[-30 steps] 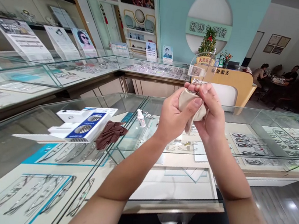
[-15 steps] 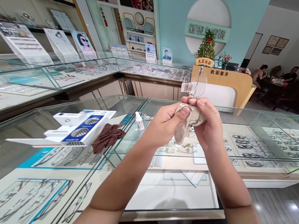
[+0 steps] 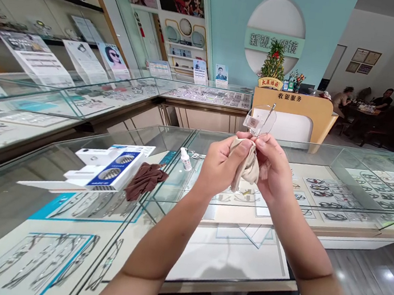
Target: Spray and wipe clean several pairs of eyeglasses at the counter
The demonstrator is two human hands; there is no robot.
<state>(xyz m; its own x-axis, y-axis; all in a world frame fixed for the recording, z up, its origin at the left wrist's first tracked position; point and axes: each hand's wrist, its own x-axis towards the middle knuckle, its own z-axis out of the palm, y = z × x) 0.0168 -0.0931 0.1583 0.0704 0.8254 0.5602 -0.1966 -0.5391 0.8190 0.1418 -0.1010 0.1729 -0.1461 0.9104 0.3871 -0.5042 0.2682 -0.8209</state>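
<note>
Both hands are raised together above the glass counter. Pinched in my left hand (image 3: 219, 163) is a beige cloth (image 3: 249, 167), bunched up and hanging below the fingers. My right hand (image 3: 277, 166) is closed on a pair of eyeglasses (image 3: 267, 121); one clear lens with a small printed label and a thin temple stick up above my fingertips. The rest of the eyeglasses is hidden behind the cloth and fingers.
On the counter to the left lie a white-and-blue carton (image 3: 115, 170), a crumpled brown cloth (image 3: 146, 179) and a small white spray bottle (image 3: 185, 159). Several eyeglass frames (image 3: 328, 193) lie inside the glass cases. Beyond stands a wooden cashier desk (image 3: 327, 118); two people sit farther back.
The eyeglasses have turned, so the lens and temple now lean to the right. The cloth is bunched differently between my hands. Both hands stay in nearly the same place.
</note>
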